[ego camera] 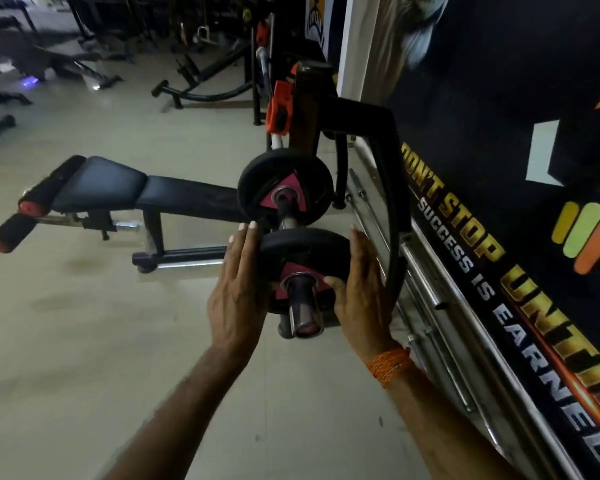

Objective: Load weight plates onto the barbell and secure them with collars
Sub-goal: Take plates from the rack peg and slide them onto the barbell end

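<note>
A black weight plate (302, 245) with a pink triangular centre sits on the chrome barbell sleeve (303, 313), whose end points toward me. My left hand (238, 289) presses flat on the plate's left edge and my right hand (359, 289) holds its right edge, thumb on the pink centre. A second matching plate (284, 181) sits farther along the same sleeve, with a gap of bare bar between the two. Orange and black collars (279, 110) are clipped on the rack upright behind.
A black padded bench (125, 188) with red-tipped foam rollers lies to the left on the pale floor. A black curved rack frame (394, 188) stands close on the right. Several chrome bars (440, 299) lie along the dark banner wall. Other gym machines stand far back.
</note>
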`<state>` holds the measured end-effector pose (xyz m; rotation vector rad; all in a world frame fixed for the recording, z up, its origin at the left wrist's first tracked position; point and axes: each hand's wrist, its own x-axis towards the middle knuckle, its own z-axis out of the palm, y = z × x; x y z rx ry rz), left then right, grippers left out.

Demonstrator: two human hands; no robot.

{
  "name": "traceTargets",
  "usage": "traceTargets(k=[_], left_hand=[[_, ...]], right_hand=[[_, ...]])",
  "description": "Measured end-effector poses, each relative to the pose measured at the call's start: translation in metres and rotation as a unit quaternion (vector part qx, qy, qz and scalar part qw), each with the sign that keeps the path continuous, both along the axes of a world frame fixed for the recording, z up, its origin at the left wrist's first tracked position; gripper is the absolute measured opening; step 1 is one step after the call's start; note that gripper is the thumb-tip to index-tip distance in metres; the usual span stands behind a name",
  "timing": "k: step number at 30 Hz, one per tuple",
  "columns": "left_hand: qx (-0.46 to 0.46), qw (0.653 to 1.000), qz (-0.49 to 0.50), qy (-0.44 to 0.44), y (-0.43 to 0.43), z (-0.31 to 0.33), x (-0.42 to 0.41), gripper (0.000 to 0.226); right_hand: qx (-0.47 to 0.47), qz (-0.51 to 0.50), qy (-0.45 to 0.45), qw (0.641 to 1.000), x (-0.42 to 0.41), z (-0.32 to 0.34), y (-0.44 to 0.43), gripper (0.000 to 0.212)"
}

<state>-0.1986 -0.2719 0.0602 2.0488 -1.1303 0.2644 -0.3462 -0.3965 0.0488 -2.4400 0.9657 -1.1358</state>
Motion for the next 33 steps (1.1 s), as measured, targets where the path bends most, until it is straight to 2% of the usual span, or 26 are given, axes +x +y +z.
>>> traceTargets(k=[3, 11, 15, 21, 28, 30, 33], left_hand=[[0.004, 1.0, -0.017, -0.019, -0.023, -0.005, 0.028, 0.103], [0.002, 1.0, 0.002, -0.005, -0.094, -0.004, 0.088, 0.096], [0.021, 0.999, 0.017, -0.021, -0.123, -0.002, 0.113, 0.094], [0.053, 0.996, 0.058, -0.037, -0.148, -0.003, 0.133, 0.1], [0.053, 0.995, 0.075, -0.028, -0.15, -0.004, 0.131, 0.1], [0.063, 0.995, 0.073, -0.025, -0.148, 0.0, 0.13, 0.103], [0.097, 0.993, 0.052, -0.036, -0.138, 0.009, 0.13, 0.101]], right_hand=[[-0.048, 0.025, 0.027, 0.998, 0.026, 0.002, -0.03, 0.106], [-0.079, 0.053, 0.046, 0.994, 0.1, -0.002, -0.127, 0.106], [-0.095, 0.034, 0.059, 0.993, 0.123, -0.004, -0.157, 0.107], [-0.127, 0.013, 0.086, 0.988, 0.142, -0.006, -0.184, 0.1], [-0.123, 0.006, 0.066, 0.99, 0.146, -0.01, -0.184, 0.11], [-0.111, 0.012, 0.076, 0.991, 0.144, -0.006, -0.182, 0.107], [-0.087, 0.024, 0.079, 0.993, 0.136, 0.006, -0.173, 0.088]])
